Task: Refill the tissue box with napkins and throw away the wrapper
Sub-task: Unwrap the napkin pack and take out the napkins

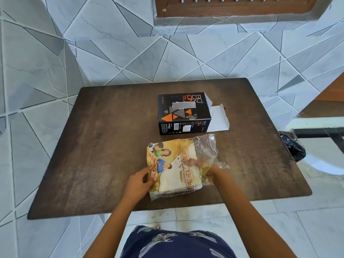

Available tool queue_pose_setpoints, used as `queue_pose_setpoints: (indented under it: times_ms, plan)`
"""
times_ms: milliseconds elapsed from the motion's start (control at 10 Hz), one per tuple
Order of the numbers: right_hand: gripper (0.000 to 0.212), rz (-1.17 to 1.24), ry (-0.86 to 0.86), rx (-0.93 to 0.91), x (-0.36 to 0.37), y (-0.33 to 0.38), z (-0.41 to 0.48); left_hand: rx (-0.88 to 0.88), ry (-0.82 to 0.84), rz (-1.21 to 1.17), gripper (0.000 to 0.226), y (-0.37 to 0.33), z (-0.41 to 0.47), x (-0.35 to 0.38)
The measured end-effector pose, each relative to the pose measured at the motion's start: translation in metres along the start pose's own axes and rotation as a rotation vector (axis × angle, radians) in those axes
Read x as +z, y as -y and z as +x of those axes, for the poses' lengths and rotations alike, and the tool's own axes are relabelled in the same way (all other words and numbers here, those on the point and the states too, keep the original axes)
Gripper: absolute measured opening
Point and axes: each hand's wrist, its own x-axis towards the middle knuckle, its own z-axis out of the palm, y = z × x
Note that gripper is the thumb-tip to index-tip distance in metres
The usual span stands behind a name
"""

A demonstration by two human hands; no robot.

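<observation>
A pack of white napkins in a printed plastic wrapper lies on the dark wooden table, near its front edge. My left hand grips the pack's left side. My right hand is at the wrapper's open right end, with fingers reaching inside under the clear plastic. Behind the pack stands a black tissue box with orange triangles and a grey slot on top. Its right end flap hangs open, showing white card.
A black plastic bag sits on the floor beside the table's right edge, next to a white chair. The tiled wall rises behind the table, with a brown wooden frame above.
</observation>
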Motion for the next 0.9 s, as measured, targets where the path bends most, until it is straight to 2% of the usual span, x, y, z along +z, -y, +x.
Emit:
queue_pose_setpoints:
  times_ms: [100,200,300,400,500,600,700,800,900]
  plan:
    - [0.008,0.050,0.089,0.048,0.004,-0.006,0.004,-0.007,0.005,-0.061,0.047,0.001,0.003,-0.001]
    - [0.021,0.086,-0.041,0.016,0.000,-0.021,0.006,-0.115,-0.039,-0.335,0.039,0.001,0.004,0.000]
    - [0.032,0.073,-0.030,0.005,0.000,-0.024,0.005,-0.311,-0.119,-0.614,0.032,-0.001,0.009,0.002]
    - [0.043,0.103,0.029,-0.016,0.005,-0.016,0.000,-0.371,-0.122,-0.637,0.014,-0.003,0.017,0.005]
    - [0.028,0.121,0.141,-0.004,0.002,-0.015,0.002,-0.378,-0.157,-0.607,0.018,-0.002,0.022,0.009]
    - [0.011,0.144,0.036,-0.056,0.003,-0.019,-0.003,-0.352,-0.231,-0.555,0.019,0.002,0.025,0.008]
    - [0.009,0.085,0.053,-0.195,0.002,-0.018,-0.008,-0.374,-0.274,-0.570,0.019,0.011,0.027,0.003]
    - [0.031,0.175,-0.067,-0.241,-0.005,-0.017,-0.013,-0.393,-0.383,-0.584,0.019,0.020,0.029,-0.005]
    - [0.032,0.226,-0.096,-0.190,-0.015,-0.017,-0.018,-0.458,-0.551,-0.491,0.010,0.034,0.030,-0.022]
